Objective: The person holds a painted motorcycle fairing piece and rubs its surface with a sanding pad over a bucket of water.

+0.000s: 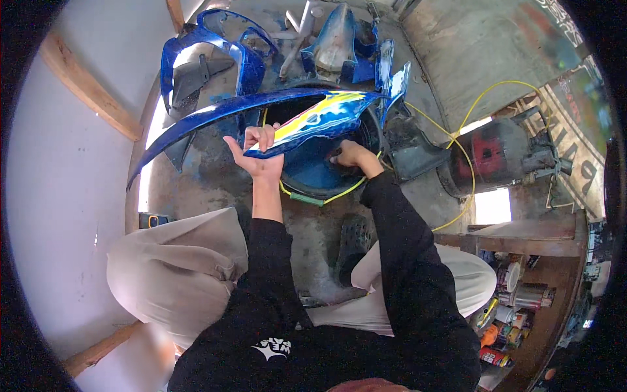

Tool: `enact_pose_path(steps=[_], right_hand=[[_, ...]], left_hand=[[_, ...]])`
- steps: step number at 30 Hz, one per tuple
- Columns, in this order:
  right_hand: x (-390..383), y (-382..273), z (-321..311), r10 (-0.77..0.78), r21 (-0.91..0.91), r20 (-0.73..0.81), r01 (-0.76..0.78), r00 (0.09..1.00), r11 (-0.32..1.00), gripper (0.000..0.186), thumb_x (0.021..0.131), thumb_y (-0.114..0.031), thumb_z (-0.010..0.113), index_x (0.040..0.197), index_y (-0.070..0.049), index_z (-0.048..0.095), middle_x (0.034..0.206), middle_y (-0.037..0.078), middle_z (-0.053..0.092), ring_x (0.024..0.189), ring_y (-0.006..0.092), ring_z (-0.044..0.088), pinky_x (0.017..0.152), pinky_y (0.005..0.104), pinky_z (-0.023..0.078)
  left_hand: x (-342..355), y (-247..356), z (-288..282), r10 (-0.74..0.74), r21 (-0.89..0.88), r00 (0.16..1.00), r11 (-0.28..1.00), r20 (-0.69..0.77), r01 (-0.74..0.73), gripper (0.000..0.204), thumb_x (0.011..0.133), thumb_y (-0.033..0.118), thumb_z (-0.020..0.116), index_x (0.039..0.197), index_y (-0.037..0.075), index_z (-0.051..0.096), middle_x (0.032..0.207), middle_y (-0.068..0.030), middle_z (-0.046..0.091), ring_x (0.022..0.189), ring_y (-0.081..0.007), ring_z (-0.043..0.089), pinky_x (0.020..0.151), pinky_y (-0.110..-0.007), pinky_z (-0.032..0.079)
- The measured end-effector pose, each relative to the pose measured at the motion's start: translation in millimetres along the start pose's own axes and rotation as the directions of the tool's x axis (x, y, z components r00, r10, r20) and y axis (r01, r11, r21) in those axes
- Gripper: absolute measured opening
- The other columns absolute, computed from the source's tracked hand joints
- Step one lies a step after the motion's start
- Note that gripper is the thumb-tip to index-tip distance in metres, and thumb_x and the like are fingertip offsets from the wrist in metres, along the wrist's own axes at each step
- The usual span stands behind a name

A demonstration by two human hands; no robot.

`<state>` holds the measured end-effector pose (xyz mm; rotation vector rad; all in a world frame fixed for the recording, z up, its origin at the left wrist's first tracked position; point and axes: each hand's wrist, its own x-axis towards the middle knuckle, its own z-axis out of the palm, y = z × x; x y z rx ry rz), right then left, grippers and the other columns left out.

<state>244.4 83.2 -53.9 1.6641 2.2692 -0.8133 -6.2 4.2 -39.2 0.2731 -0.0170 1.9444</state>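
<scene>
A long blue motorcycle fairing panel (320, 121) with yellow and white markings lies tilted across the black tub (316, 190). My left hand (262, 151) grips its near, pointed end from below, fingers curled over the edge and thumb sticking out. Its long, narrow curved part sweeps off to the left. Bluish water (308, 168) stands in the tub. Over the water, beneath the panel's right part, is my right hand (356, 157) with its fingers curled in; whatever they hold is hidden.
Other blue fairing parts (248, 72) lie at the far side, near a blue-grey piece (333, 46). On the right are a dark compressor tank (486, 153), a looping yellow hose (471, 176) and a black plastic part (415, 153). Cans (516, 297) fill a shelf at lower right.
</scene>
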Motion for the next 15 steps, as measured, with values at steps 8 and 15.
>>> enact_pose_path(steps=[8,15], right_hand=[[48,37,40,0.015,-0.101,0.042,-0.011,0.999,0.995,0.062,0.081,-0.043,0.086,0.124,0.000,0.073,0.126,0.027,0.071,0.115,0.0433,0.070,0.095,0.0473,0.057],[47,-23,41,-0.109,0.153,0.108,0.092,0.988,0.984,0.055,0.081,-0.036,0.082,0.123,-0.002,0.074,0.129,0.027,0.070,0.122,0.0400,0.067,0.105,0.0473,0.054]], left_hand=[[0,-10,5,-0.008,-0.027,1.000,1.000,-0.011,0.008,0.073,0.101,0.076,0.041,0.071,0.011,0.054,0.055,0.0007,0.036,0.062,-0.0166,0.037,0.104,-0.041,0.037],[-4,26,-8,0.027,0.031,0.999,0.999,-0.029,-0.026,0.075,0.101,0.077,0.039,0.073,0.010,0.057,0.055,0.0006,0.036,0.063,-0.0167,0.037,0.104,-0.041,0.037]])
